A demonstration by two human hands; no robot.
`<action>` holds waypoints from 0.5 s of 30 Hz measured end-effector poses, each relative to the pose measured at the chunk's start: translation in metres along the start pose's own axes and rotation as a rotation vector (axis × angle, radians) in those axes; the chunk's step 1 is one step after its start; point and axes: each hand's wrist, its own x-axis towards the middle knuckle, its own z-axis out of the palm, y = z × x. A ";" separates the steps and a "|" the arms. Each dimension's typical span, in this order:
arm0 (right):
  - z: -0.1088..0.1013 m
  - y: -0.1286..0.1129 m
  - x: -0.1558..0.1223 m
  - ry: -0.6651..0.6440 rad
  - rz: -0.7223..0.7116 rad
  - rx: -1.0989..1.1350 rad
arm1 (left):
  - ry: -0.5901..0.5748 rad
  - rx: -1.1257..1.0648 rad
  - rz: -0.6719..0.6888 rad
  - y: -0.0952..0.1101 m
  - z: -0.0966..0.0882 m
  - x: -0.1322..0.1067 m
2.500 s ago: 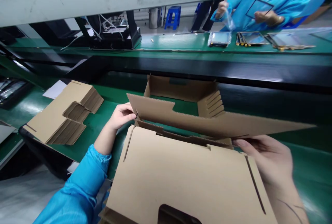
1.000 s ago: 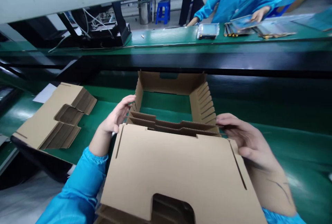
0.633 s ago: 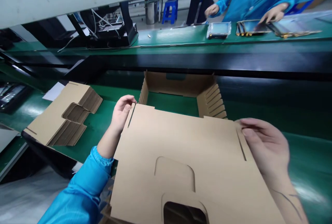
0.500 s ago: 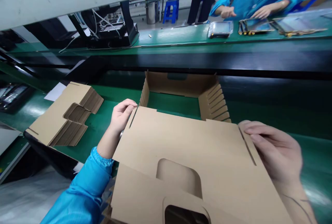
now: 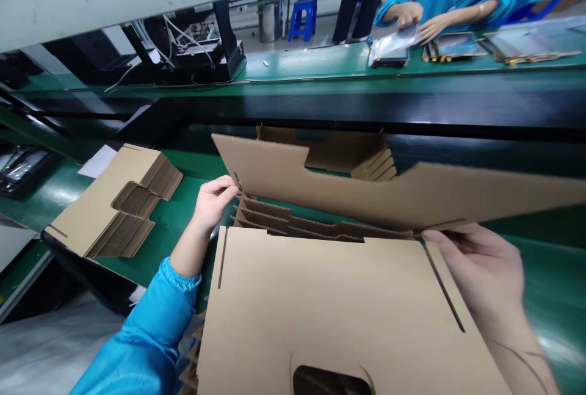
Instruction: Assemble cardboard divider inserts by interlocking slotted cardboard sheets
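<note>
Head view: half a second ago the brown cardboard divider sheet (image 5: 366,190) lay tilted on top of the stack of flat brown cardboard sheets (image 5: 339,303), its rounded cut-out facing up. Now it is off the stack and nearly on edge, in the air above the open brown cardboard frame with slotted walls (image 5: 320,144). The next sheet of the stack lies bare below it. As I judge it, this piece is free of the pile and lined up over the upright cardboard dividers (image 5: 297,224) that stand in the near slots.

Its long axis runs left to right, rising a little to the right and past the picture's edge. The stepped edge is uppermost and the broad face leans toward the camera.

The left hand (image 5: 213,199) curls its fingers shut on the sheet's left end. The right hand (image 5: 480,273) grips the lower edge further right, fingers long beneath it.

A second pile of notched brown cardboard pieces (image 5: 110,199) lies left on the green bench (image 5: 183,212). A co-worker's hands (image 5: 412,16) handle a clear bag at the far right.
</note>
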 end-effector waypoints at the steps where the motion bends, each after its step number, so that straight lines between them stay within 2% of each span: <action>1: 0.001 -0.001 -0.002 0.027 0.053 -0.003 | 0.000 -0.002 -0.011 -0.001 0.001 0.000; 5: 0.004 -0.005 -0.004 0.071 0.187 0.048 | -0.006 -0.008 -0.032 -0.004 0.004 0.001; 12: 0.010 -0.021 -0.002 0.091 0.298 0.012 | 0.017 -0.009 0.018 -0.010 0.000 0.002; 15: 0.011 -0.025 -0.001 0.084 0.280 0.004 | 0.001 -0.027 0.020 -0.010 0.000 0.003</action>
